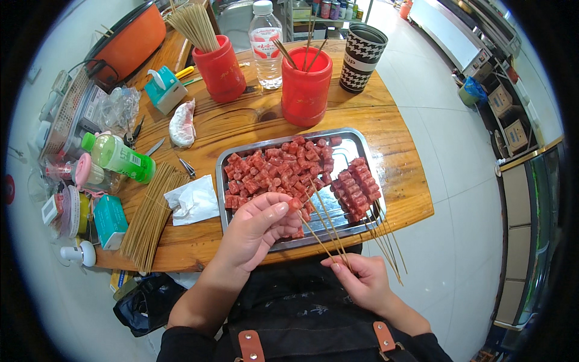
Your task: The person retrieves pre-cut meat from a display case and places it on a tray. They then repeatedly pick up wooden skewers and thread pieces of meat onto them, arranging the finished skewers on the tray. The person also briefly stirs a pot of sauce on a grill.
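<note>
My left hand [267, 221] pinches a red piece of meat or sausage [295, 205] between thumb and fingers, over the near side of a metal tray [289, 245]. Several bare bamboo skewers [326, 226] are fanned out in my right hand [362, 278], just off the tray's near edge; one skewer's tip is at or close to the held piece. Loose red pieces [276, 167] are heaped across the tray's left and middle. Loaded skewers [355, 190] lie side by side at its right, their bare ends sticking out over the near rim.
Left of the tray are a crumpled tissue [192, 201], a bundle of skewers [151, 217] and a green bottle [120, 158]. Beyond it stand red skewer holders [306, 90], [219, 72] a water bottle [266, 45] and a patterned cup [363, 59]. The wooden table's edge [414, 167] curves at right.
</note>
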The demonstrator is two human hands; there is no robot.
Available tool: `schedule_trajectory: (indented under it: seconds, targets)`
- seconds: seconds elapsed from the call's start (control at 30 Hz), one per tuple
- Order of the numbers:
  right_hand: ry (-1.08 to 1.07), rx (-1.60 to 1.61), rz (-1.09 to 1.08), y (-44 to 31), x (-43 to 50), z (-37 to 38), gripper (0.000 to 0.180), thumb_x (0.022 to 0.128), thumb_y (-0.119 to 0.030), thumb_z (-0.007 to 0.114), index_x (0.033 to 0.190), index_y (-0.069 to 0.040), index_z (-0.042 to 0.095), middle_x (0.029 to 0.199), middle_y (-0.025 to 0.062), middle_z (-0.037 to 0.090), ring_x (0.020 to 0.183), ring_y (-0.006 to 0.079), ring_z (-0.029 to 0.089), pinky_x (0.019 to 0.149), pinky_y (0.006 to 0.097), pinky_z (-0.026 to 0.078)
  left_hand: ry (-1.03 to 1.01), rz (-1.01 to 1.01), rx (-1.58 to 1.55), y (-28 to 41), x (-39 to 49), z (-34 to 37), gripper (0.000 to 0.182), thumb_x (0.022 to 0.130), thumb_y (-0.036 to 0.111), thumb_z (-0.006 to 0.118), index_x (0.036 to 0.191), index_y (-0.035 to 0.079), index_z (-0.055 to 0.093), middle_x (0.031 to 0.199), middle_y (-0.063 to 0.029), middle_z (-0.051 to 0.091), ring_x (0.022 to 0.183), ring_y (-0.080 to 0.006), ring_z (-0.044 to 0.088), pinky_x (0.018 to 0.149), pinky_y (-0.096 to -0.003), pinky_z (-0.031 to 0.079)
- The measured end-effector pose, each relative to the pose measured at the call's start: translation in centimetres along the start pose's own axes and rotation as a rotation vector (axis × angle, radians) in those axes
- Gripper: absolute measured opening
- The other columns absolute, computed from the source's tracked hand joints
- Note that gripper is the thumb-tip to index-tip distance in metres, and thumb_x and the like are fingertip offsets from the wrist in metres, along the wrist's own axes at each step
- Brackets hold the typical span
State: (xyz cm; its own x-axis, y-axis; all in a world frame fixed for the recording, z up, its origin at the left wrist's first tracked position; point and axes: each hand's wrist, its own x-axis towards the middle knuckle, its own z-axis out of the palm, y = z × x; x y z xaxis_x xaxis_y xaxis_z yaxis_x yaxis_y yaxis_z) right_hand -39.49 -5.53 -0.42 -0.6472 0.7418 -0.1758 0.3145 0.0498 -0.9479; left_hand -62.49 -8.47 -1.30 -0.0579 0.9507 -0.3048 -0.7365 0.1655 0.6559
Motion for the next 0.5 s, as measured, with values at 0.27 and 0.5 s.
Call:
schedule_trajectory:
  seconds: [0.27,0.5]
  targets:
    - [-0.006,-0.012,-0.054,-0.3,-0.4,0.1,0.015,0.088,-0.007,0.061,0.099,-0.001,0.069,0.064,0.0089,0.062,0.053,0.0112,0.057,0.051,0.0234,0.044,-0.004,-0.083,0.180,0.3,-0.5,-0.1,0.013,0.090,0.010,0.062,0.100,0.001,0.061,0.093,-0.0081,0.067,0.084,-0.0133,0.065,0.078,-0.0288,0.054]
    - [0.036,-0.018,-0.096,0.0,-0.3,0.4,0.014,0.088,-0.006,0.061,0.098,0.000,0.068,0.064,0.0101,0.061,0.053,0.0125,0.057,0.051,0.0248,0.044,-0.110,-0.157,0.354,-3.5,-2.2,2.4,0.009,0.086,0.001,0.064,0.094,0.001,0.062,0.096,-0.0078,0.063,0.091,-0.0158,0.061,0.085,-0.0280,0.049]
